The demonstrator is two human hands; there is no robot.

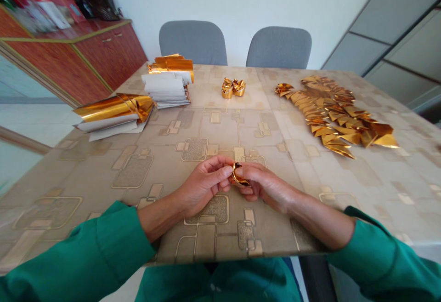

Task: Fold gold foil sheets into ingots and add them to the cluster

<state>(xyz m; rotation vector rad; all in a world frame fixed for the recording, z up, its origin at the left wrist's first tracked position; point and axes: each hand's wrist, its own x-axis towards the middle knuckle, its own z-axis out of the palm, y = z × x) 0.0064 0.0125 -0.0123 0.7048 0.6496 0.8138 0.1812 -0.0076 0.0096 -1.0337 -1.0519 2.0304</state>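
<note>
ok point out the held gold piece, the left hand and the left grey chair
Gold piece point(240, 180), head view: lower part
Left hand point(204, 181), head view: middle
Left grey chair point(193, 42), head view: backrest

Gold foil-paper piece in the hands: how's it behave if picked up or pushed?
Likely light: the gold foil-paper piece is small and sits between the fingers of the left hand and right hand. Probably easy to dent, since its curved edge looks thin. Perhaps a bit slick, given the shiny surface.
</note>
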